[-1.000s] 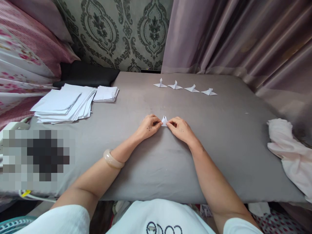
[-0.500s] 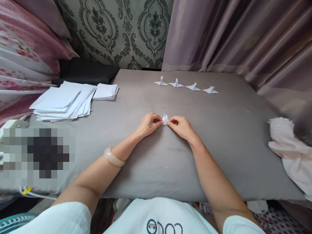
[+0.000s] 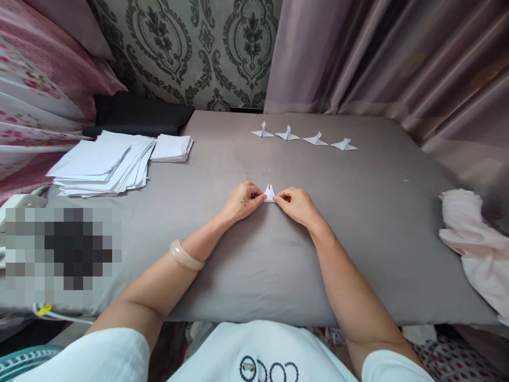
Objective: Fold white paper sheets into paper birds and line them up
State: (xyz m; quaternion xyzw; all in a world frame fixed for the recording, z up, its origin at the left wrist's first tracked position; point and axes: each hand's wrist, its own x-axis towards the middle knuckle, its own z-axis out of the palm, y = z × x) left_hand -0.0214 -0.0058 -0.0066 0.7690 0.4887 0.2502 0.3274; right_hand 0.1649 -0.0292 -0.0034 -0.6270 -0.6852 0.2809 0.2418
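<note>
A small white folded paper piece (image 3: 269,195) stands at the middle of the grey-covered table, two narrow points showing at its top. My left hand (image 3: 245,202) pinches its left edge between thumb and fingers. On the opposite edge, my right hand (image 3: 297,205) pinches in the same way. The fingertips cover both sides of the paper, so its outer corners are hidden. Farther back sits a slanting row of several finished-looking folded paper birds (image 3: 287,133), wings spread.
At the left lie a large stack of white paper sheets (image 3: 93,159) and a smaller stack of paper (image 3: 172,147), with a black cloth-like item (image 3: 139,115) behind. Pale pink fabric (image 3: 467,223) is bunched at the right edge. A blurred patch covers the left front.
The folded paper shows slightly wider at its base between my hands. My right hand has shifted a little to the right; my left hand has barely moved.
</note>
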